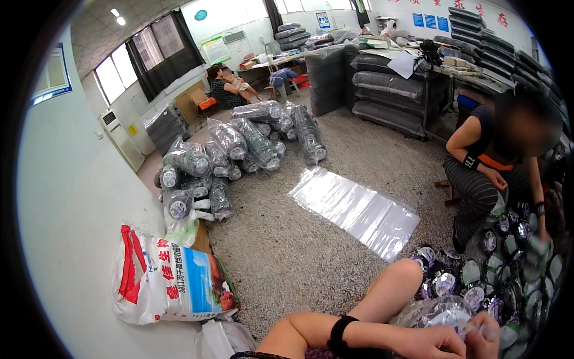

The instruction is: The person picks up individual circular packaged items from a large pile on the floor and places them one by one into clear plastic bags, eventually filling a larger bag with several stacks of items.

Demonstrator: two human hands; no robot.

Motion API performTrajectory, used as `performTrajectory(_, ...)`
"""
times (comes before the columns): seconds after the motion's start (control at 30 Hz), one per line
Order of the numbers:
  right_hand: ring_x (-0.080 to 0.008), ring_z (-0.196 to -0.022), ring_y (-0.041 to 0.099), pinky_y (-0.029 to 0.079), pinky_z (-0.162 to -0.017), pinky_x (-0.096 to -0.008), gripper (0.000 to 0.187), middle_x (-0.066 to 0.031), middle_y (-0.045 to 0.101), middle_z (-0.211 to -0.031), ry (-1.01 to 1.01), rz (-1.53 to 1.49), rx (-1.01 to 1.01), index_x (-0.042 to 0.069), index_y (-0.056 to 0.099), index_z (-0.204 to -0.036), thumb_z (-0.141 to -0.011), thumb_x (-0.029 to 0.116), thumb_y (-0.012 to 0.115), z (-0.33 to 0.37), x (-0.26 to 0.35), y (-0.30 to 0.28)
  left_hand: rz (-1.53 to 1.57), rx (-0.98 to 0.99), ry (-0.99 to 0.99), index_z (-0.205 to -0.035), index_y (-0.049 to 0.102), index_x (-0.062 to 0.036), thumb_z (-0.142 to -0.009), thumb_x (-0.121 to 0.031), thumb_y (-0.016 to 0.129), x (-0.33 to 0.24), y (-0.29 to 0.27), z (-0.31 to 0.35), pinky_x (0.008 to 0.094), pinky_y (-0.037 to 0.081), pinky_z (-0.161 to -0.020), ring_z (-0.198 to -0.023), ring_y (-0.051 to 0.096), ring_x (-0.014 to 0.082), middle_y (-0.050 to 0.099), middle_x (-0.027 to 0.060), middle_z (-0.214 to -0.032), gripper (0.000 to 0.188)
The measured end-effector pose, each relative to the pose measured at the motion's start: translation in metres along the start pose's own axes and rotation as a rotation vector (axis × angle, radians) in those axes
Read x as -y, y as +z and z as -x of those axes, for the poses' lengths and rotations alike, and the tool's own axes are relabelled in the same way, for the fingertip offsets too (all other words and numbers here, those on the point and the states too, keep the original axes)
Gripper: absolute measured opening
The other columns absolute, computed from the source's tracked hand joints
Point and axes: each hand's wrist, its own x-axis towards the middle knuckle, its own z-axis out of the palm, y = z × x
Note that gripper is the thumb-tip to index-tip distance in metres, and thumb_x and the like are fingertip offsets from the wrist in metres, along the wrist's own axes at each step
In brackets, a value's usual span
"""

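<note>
At the lower right, a clear plastic bag (412, 312) lies in front of me, with a pale round end showing inside it. My left hand (439, 342), its forearm wearing a black wristband, is closed at the near edge of the bag, fingers bent in a pinch. My right hand (483, 336) meets it fingertip to fingertip, also closed, and a little blurred. Thin film seems to be pinched between them, though their fingers partly hide it. Just beyond the bag sit several dark rolls (443, 283) with shiny round ends.
Flat clear bags (359, 209) lie stacked on the speckled floor. Bagged rolls (257, 143) are heaped at far left, near a white printed sack (179, 281). At right, a co-worker (484, 161) crouches, reaching into the roll pile. Dark packed bundles (388, 87) stand behind.
</note>
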Motion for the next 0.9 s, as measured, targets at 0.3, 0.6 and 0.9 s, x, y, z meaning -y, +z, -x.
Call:
performTrajectory(0.3, -0.0303, -0.093, 0.058, 0.046, -0.081, -0.0367, 0.03, -0.0144, 0.059, -0.102, -0.691, 0.56, 0.276, -0.001, 0.058, -0.105, -0.083, 0.017, 0.05, -0.069, 0.081, -0.013, -0.69, -0.615, 0.512, -0.111, 0.058, -0.0003, -0.088, -0.013, 0.06, 0.03, 0.008, -0.006, 0.0245, 0.047, -0.065, -0.079, 0.057, 0.011, 0.062, 0.0046, -0.089, 0.027)
performTrajectory(0.6, -0.0235, -0.068, 0.053, 0.042, -0.064, -0.0356, 0.013, -0.0099, 0.055, -0.074, -0.256, 0.375, -0.154, 0.003, 0.057, -0.08, -0.077, 0.011, 0.067, -0.035, 0.038, -0.007, 0.295, -0.389, 0.089, -0.113, 0.056, -0.0012, -0.091, -0.017, 0.056, 0.016, -0.021, 0.017, 0.0224, 0.045, -0.072, -0.074, 0.054, 0.0077, 0.062, 0.0041, -0.087, 0.028)
performTrajectory(0.9, -0.0249, -0.095, 0.053, 0.044, -0.081, -0.0362, 0.043, -0.0127, 0.052, -0.111, -0.639, 0.275, -0.298, 0.001, 0.048, -0.117, -0.084, 0.024, 0.064, -0.049, 0.03, 0.005, -0.764, -0.421, 0.44, -0.087, 0.051, -0.001, -0.077, -0.002, 0.059, 0.014, -0.034, -0.005, 0.0283, 0.046, -0.063, -0.077, 0.057, 0.0213, 0.054, 0.0088, -0.091, 0.013)
